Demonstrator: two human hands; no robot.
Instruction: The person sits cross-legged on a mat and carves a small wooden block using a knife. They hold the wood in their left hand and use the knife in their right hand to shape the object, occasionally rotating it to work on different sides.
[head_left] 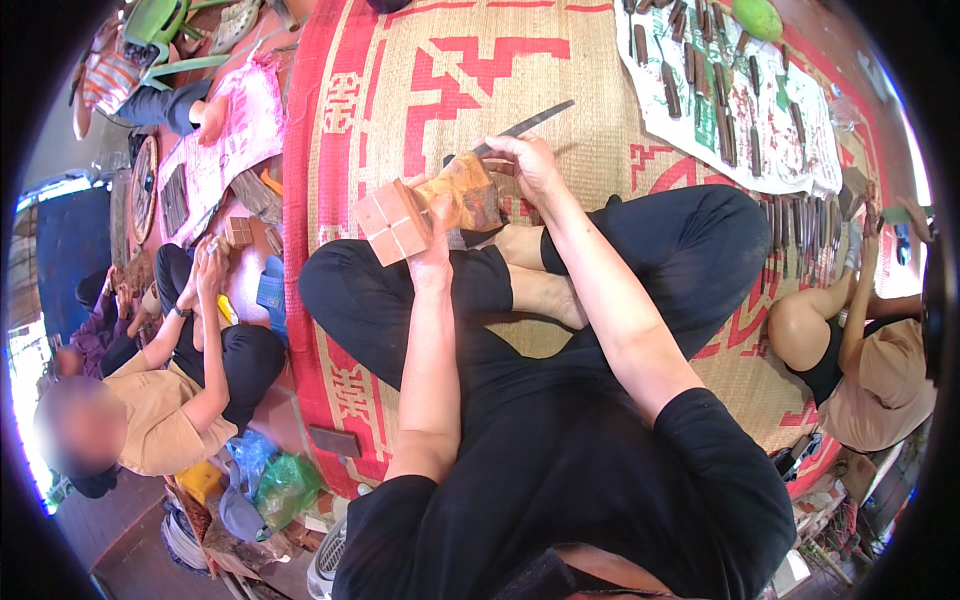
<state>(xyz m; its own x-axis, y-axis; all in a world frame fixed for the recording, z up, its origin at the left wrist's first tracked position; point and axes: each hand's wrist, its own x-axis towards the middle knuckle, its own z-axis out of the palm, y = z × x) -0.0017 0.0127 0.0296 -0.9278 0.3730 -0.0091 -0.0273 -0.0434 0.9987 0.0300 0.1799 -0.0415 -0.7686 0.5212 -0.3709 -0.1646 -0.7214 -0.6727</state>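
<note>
On your left, a pink cloth [272, 105] lies rumpled under rough wood pieces, and a co-worker in a tan shirt [165, 430] grips a small wooden block [238, 232]; below, a crumpled, translucent green bag [288, 490] hides its contents. Over the red-bordered woven mat [600, 140], your left hand [432, 245] has its fingers closed on a smooth, square-faced brown block [392, 222] marked with a pale cross. Just right of it sits a rough, yellow-brown chunk [460, 195]; whether they join, you can't tell. Your right hand [530, 165] pinches a long, flat dark tool [540, 118]. Farther right, a stained white cloth [815, 178] bears slim, dark-handled tools [724, 130].
</note>
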